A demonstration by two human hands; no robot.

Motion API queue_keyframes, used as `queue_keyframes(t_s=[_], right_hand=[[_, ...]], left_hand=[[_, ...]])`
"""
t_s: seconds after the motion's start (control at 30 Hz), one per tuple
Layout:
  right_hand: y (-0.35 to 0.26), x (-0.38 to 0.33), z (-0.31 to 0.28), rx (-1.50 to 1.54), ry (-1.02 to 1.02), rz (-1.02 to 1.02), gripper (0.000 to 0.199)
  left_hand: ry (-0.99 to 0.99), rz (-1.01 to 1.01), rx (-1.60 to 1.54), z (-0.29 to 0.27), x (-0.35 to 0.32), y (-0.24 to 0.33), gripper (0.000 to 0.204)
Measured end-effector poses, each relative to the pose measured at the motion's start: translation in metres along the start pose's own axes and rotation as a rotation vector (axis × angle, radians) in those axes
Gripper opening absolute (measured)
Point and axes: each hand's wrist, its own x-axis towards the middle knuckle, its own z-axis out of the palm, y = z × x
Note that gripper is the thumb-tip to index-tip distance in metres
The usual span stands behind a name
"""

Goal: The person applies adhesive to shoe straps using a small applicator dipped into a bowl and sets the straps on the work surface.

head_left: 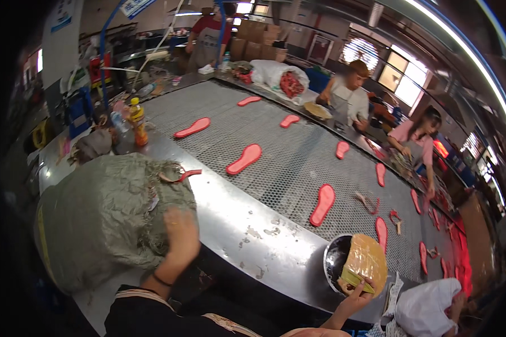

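My left hand (181,233) reaches to the torn opening of a bulky grey-green woven sack (95,208); motion smears its fingers, so their hold cannot be told. From the sack's top sticks a red strap (190,174). My right hand (357,297) is closed on a flat yellow-green piece (354,279), its kind unclear, at the near edge of a round dark bowl (335,258). A tan, glossy sheet (370,255) covers part of that bowl. Beyond, red shoe soles (322,205) lie spread over a mesh conveyor belt (275,174), with strap pieces (368,203) among them.
A metal ledge (242,224) runs along the belt's near side. A bottle with a yellow cap (138,123) stands beyond the sack. A white bag (427,306) sits at lower right. Across the belt, people (348,98) work near a white sack (278,78) of red pieces.
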Motion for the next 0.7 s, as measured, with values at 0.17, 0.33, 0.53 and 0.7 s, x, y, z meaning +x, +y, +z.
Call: queue_keyframes(t_s=[0.17,0.33,0.53,0.7], right_hand=[[0.015,-0.001,0.015,0.034,-0.108,0.165,0.010],[0.023,-0.001,0.010,-0.081,-0.207,0.108,0.009],[0.009,-0.006,0.008,0.008,-0.222,0.182,0.008],[0.010,-0.004,0.004,0.042,-0.222,0.214,0.009]], left_hand=[[-0.189,-0.379,0.228,0.009,-0.021,-0.120,0.056],[-0.186,-0.563,0.132,0.009,-0.003,-0.133,0.059],[-0.395,-0.109,1.054,0.082,-0.003,-0.198,0.048],[-0.078,-0.462,0.683,0.090,-0.015,-0.217,0.039]])
